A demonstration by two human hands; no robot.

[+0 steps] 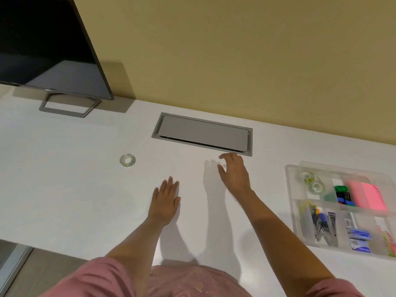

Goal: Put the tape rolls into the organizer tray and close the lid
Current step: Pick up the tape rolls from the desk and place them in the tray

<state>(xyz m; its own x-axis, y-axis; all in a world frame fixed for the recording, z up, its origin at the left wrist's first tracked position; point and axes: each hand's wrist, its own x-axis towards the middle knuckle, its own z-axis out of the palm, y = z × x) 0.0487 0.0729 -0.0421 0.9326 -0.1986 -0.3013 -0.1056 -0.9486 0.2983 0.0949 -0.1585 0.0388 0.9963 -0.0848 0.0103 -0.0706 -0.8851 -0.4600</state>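
we see one tape roll [127,160] alone on the white desk [64,179]; two more [308,176] [316,187] sit in the clear tray [291,189]; our left hand [165,202] and right hand [234,172] are open, holding nothing

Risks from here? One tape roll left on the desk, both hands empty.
1. The loose tape roll lies flat, far left of the organizer tray; the carry crosses the whole desk, so a weak pinch could drop it and let it roll.
2. Two tape rolls already crowd that compartment; a third may sit proud and block the lid.
3. The clear tray is hard to see at its edges; the right hand could nudge it.
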